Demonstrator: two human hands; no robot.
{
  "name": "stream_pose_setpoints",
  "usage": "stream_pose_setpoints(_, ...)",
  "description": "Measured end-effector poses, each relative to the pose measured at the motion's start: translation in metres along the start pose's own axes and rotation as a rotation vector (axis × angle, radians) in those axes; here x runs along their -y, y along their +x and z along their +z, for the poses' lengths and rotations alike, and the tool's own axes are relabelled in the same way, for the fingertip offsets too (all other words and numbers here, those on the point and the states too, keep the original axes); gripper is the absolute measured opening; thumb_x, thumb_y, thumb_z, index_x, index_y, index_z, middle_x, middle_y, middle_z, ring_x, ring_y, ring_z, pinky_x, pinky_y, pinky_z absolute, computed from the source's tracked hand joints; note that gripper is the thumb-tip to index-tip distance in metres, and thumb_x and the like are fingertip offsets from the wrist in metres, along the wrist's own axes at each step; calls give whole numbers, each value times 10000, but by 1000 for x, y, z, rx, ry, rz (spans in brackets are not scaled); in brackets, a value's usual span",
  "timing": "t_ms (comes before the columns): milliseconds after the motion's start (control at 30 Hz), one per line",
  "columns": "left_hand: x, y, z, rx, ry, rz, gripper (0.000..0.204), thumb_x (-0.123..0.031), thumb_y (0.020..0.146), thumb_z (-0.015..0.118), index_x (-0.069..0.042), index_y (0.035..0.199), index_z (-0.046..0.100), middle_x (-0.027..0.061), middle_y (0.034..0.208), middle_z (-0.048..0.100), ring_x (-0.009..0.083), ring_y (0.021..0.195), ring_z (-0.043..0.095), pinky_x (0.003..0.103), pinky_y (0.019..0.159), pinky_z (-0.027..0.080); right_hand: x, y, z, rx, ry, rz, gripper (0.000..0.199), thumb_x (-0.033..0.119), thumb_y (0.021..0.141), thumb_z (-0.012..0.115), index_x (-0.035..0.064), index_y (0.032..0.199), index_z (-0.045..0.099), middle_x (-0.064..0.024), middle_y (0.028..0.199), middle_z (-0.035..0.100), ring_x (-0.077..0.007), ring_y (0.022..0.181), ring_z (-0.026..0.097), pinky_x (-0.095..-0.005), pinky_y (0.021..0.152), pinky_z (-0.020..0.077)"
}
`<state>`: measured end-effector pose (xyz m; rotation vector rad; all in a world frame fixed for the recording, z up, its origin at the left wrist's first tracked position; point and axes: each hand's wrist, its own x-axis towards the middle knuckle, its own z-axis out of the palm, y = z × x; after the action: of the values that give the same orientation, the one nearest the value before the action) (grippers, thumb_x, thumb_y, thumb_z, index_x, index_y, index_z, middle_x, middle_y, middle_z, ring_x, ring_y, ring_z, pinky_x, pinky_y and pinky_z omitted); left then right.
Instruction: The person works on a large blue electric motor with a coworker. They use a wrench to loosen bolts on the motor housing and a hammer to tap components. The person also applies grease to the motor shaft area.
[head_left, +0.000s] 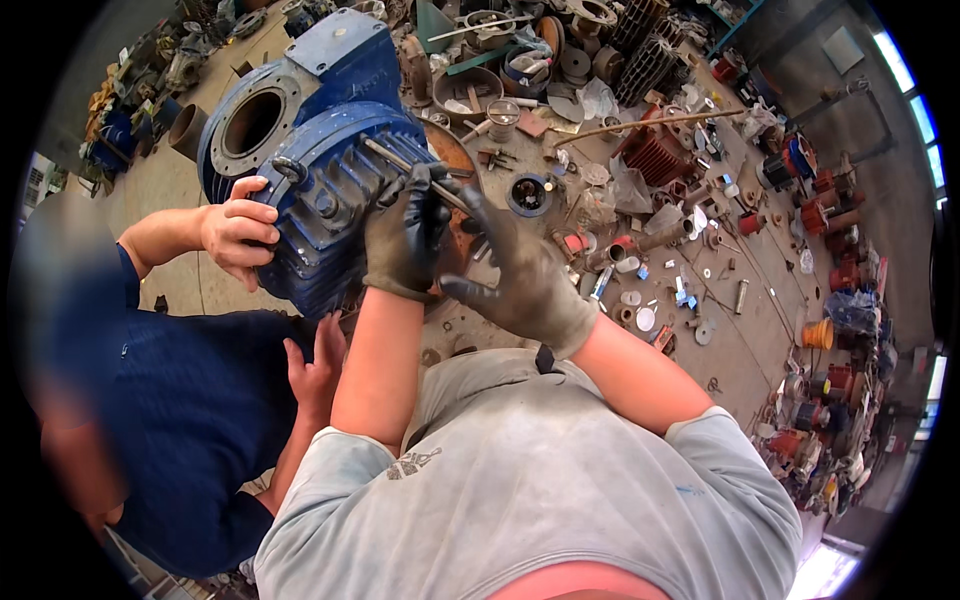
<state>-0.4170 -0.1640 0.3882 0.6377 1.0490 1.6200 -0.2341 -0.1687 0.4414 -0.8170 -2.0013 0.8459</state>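
A blue ribbed motor or gearbox housing [345, 170] with a round flanged opening stands tilted in front of me, at the left. My left hand [405, 235], in a dark worn work glove, is closed around a slim metal rod [386, 153] beside the housing's ribbed side. The rod slants across the top of the fist. My right hand [530, 285], gloved too, is just to the right with thumb and fingers spread. Its fingertips are close to the rod's near end; whether they touch it I cannot tell.
At the left a co-worker in a dark blue shirt [200, 410] rests one bare hand [240, 230] on the housing. Behind my hands is a rusty round plate [450, 160]. Motor parts, a red ribbed housing [655, 150], a long stick [650, 122] and plastic bags litter the floor.
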Motion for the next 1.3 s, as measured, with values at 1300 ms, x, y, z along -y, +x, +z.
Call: stream_pose_setpoints(1300, -5, 4, 7, -63, -454, -393, 195, -254, 1073, 672, -76, 1148, 692, -18, 851, 687, 0, 626, 582, 153, 493, 471, -15, -14, 13, -112, 308, 416, 316, 244, 1047, 678, 43, 1290, 699, -117, 1003, 739, -190, 790, 701, -337, 633, 545)
